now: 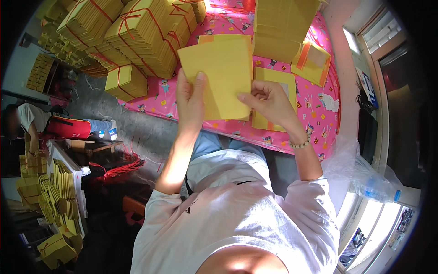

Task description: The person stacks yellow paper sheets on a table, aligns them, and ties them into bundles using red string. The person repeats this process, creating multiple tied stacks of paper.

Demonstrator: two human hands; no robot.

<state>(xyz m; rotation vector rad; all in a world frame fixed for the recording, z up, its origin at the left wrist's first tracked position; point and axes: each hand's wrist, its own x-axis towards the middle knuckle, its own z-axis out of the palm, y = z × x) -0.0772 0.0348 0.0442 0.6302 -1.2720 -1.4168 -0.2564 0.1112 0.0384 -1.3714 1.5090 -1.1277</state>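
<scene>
My left hand (190, 98) grips a thin stack of yellow paper sheets (223, 75) by its left edge and holds it up over the pink patterned mattress (315, 107). At the stack's right edge my right hand (267, 100) pinches the sheets between thumb and fingers; a bead bracelet is on that wrist. Under the right hand another yellow pile with orange edges (278, 82) lies flat on the mattress.
Large yellow paper bundles tied with red string (137, 36) are stacked at the back left, a loose tall stack (280, 27) at the back. Another person (32, 121) sits on the left by more yellow piles (54, 201). A plastic bag with a bottle (369, 182) lies at the right.
</scene>
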